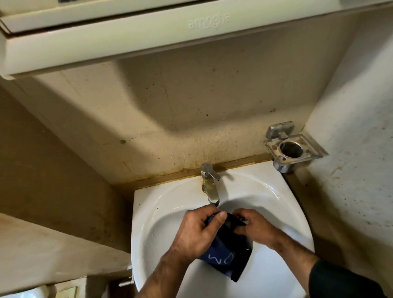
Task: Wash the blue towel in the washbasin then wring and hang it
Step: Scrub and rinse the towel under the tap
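you are holding one blue towel (226,252) over the bowl of the one white washbasin (149,219), just below the spout of the single tap (211,186). the towel is bunched at its top between your two hands and is hanging down toward the near rim, with a pale squiggly pattern showing on its lower part. your left hand (198,231) is gripping the upper left of the bunch, fingers curled over it and the thumb pressing along the cloth. your right hand (256,227) is pinching the upper right edge, fingers curled round the fabric. the two hands are sitting close together, with only the gathered cloth between them. a dark sleeve (338,282) is covering your right forearm at the lower right.

the tap is standing at the back middle of the basin, its one lever (214,176) pointing to the right. whether water is running, you cannot tell. one metal holder (293,148) with a round opening is sticking out from the wall at the basin's back right corner. one cream cabinet (120,40) is hanging above.
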